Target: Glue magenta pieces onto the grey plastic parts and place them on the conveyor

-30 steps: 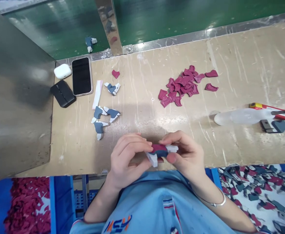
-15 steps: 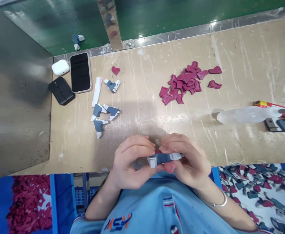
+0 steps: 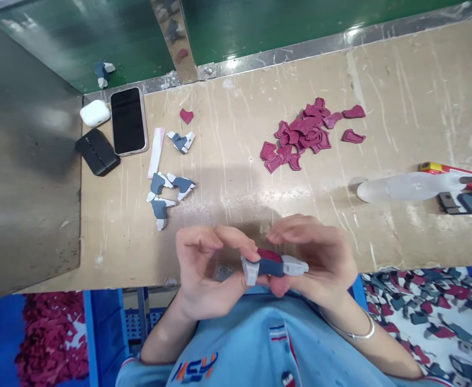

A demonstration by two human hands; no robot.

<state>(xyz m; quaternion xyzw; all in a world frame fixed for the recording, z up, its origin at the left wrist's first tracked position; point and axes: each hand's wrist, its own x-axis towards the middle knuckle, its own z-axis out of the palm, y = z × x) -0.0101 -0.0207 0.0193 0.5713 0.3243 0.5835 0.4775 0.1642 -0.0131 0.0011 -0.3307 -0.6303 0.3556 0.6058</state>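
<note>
In front of my body I hold a small blue-grey and white plastic part (image 3: 271,267) with a dark red piece (image 3: 270,255) along its far side. My left hand (image 3: 211,271) pinches its left end between forefinger and thumb. Against its right end is my right hand (image 3: 320,260), with the thumb beneath it and the fingers curled and raised off the red piece. Left of my hands lie several similar blue-grey and white parts (image 3: 160,208). A single red piece (image 3: 186,115) lies farther back, and a pile of red pieces (image 3: 308,131) is beyond my hands to the right.
On the left are a phone (image 3: 128,121), a white case (image 3: 94,113), a black box (image 3: 98,152) and a paper strip (image 3: 156,153). A translucent bottle (image 3: 405,187) lies right. Below the bench edge are bins of red pieces (image 3: 52,338) and mixed parts (image 3: 429,312).
My right fingers have lifted off the part and opened out, uncovering the red piece. My left forefinger has stretched onto the part's left end. The view has shifted slightly.
</note>
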